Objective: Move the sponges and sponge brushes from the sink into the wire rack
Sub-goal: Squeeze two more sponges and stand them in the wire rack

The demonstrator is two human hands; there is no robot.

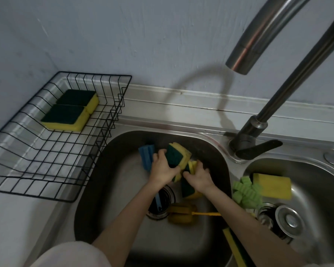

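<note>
My left hand (162,168) grips a green-topped yellow sponge (178,157) low in the steel sink basin (112,170); my right hand (198,177) curls round another (187,186). I should squeeze both firmly and lift them clear before swinging left to the black wire rack (52,151).

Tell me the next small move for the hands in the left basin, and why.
Probably lift the green-and-yellow sponges up and left to the wire rack: left hand and right hand already grip them, and two sponges lie there.

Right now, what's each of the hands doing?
Left hand: grips a green-and-yellow sponge.
Right hand: grips another green-and-yellow sponge in the left basin.
</note>
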